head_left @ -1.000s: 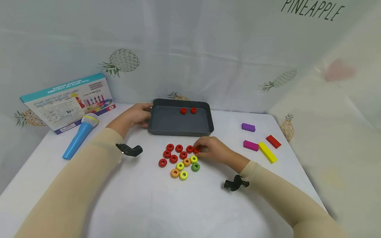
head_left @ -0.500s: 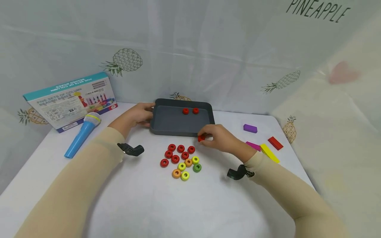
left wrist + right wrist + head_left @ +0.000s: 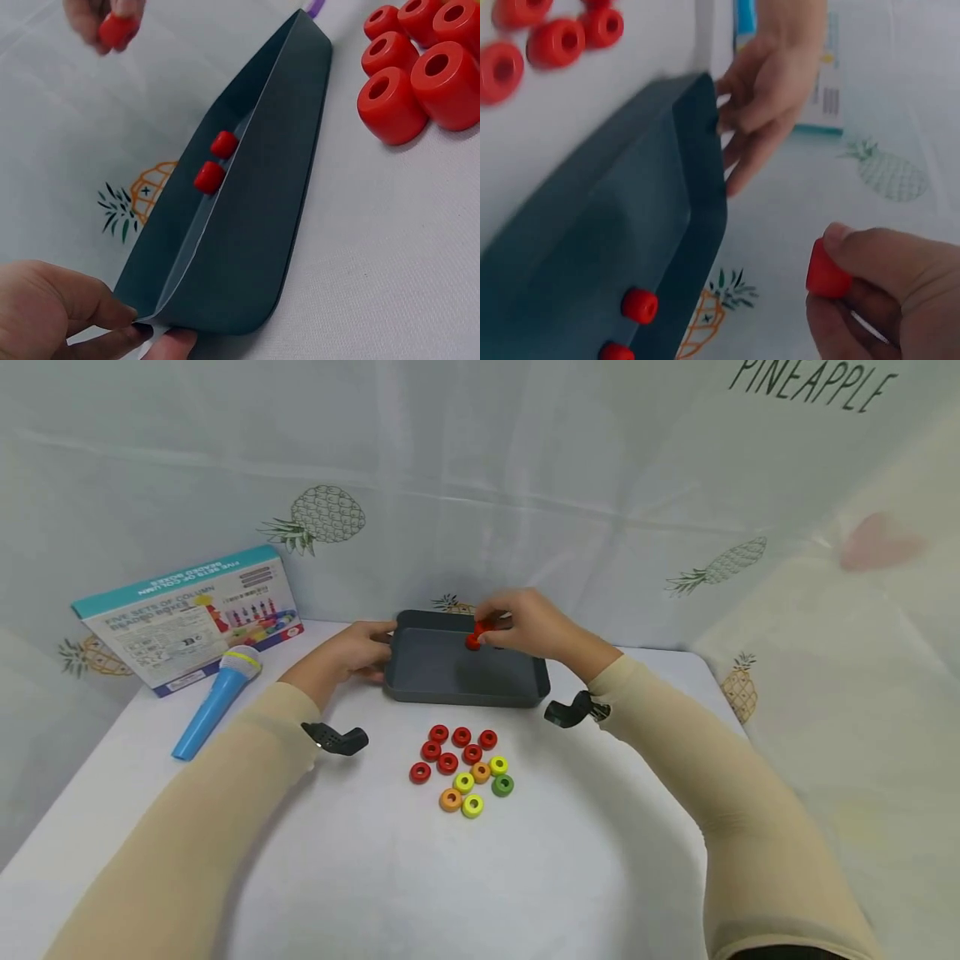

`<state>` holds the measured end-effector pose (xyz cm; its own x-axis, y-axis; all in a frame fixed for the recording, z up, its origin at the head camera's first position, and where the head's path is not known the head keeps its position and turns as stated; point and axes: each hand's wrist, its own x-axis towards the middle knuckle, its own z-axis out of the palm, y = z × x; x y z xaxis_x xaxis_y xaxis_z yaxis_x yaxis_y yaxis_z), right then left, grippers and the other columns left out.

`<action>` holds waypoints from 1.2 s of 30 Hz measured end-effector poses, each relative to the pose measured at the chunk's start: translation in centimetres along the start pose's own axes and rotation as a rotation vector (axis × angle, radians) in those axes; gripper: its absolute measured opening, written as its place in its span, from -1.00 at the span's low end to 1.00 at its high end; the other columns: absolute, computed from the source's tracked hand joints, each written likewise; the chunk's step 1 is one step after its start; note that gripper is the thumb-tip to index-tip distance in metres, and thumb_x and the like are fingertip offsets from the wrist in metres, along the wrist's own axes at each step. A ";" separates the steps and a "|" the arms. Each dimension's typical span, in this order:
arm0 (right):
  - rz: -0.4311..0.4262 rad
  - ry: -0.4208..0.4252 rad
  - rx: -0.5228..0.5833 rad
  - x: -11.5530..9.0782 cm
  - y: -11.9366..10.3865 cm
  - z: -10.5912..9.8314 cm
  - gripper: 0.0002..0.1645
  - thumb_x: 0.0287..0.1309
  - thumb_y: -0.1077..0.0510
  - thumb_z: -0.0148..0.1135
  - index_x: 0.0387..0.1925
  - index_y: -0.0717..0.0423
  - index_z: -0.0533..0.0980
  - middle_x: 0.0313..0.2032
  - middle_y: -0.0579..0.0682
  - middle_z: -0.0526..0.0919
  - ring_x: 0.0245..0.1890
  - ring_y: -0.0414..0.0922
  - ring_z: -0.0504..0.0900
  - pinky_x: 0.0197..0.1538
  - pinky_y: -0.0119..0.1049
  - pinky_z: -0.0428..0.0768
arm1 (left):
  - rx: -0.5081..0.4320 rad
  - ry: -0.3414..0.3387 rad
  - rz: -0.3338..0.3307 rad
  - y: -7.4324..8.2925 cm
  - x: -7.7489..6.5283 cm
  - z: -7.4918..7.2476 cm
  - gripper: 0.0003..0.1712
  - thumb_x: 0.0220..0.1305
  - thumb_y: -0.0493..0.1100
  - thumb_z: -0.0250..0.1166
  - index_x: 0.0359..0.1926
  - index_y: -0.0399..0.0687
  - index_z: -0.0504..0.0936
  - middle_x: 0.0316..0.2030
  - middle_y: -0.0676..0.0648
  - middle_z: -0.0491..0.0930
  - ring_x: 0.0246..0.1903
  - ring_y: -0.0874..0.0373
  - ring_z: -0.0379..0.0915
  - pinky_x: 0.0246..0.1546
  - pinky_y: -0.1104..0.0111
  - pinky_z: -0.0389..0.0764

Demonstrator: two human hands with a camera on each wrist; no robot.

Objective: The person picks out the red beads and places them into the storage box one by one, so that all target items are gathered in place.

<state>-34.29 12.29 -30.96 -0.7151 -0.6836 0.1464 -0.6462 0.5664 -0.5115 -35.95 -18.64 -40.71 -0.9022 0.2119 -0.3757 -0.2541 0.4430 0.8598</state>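
Observation:
My right hand [image 3: 528, 625] is above the back of the dark grey tray [image 3: 427, 693]. It pinches a red ring-shaped bead [image 3: 826, 271] between thumb and fingers. Two more red beads lie inside the tray, one [image 3: 223, 144] beside the other [image 3: 209, 178]; in the head view my right hand partly covers them. My left hand [image 3: 356, 652] rests at the tray's left end, its fingertips touching the outer wall near the corner. In front of the tray lie several loose red beads [image 3: 447, 763], with a few yellow, orange and green ones [image 3: 502, 785] nearer me.
A blue toy microphone [image 3: 212, 706] lies at the left, before a printed toy box [image 3: 195, 618] that leans on the curtain. Behind the tray hangs a pale curtain [image 3: 450, 527] with pineapple prints. My right forearm hides the table's right part.
My right hand has picked a red bead from the loose group and carried it up and back over the tray. My left hand stays at the tray's end.

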 end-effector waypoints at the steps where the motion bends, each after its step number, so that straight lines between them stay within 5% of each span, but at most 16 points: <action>1: 0.003 -0.010 0.008 0.5 0.1 -0.1 -0.70 0.20 0.21 0.43 -0.02 0.14 0.67 -0.07 0.02 0.71 -0.05 -0.14 0.68 0.02 -0.26 0.70 | 0.002 0.002 0.000 0.0 0.0 0.0 -0.12 0.40 -0.33 0.14 0.63 0.15 0.00 0.52 -0.23 0.16 0.04 -0.06 0.46 -0.28 0.28 0.73; 11: -0.010 -0.080 -0.042 4.8 1.6 0.8 -0.68 0.24 0.12 0.40 0.02 0.07 0.67 -0.04 -0.07 0.71 -0.02 -0.18 0.65 0.11 -0.27 0.62 | 0.014 0.018 -0.009 -0.1 0.3 0.1 -0.12 0.38 -0.32 0.15 0.62 0.17 0.03 0.51 -0.19 0.20 0.02 -0.05 0.49 -0.31 0.28 0.73; 21: -0.024 -0.138 -0.056 8.1 3.8 3.3 -0.63 0.23 0.20 0.40 0.04 0.26 0.63 -0.01 0.07 0.69 0.04 -0.04 0.64 0.16 -0.17 0.59 | 0.017 0.020 -0.010 0.0 0.1 -0.1 -0.12 0.40 -0.29 0.17 0.62 0.17 0.03 0.50 -0.20 0.21 0.01 -0.05 0.49 -0.31 0.28 0.73; 36: 0.020 -0.232 -0.221 10.0 6.7 6.5 -0.68 0.26 0.14 0.39 0.01 0.16 0.65 -0.03 0.06 0.68 -0.02 -0.01 0.58 0.09 -0.12 0.57 | 0.029 0.021 -0.006 0.1 -0.2 0.1 -0.12 0.42 -0.20 0.23 0.62 0.17 0.02 0.50 -0.19 0.21 0.07 -0.06 0.46 -0.28 0.30 0.72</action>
<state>-44.01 6.29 -38.48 -0.6647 -0.7437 -0.0714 -0.6932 0.6496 -0.3122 -35.74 -18.55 -40.58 -0.9077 0.1913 -0.3736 -0.2497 0.4694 0.8469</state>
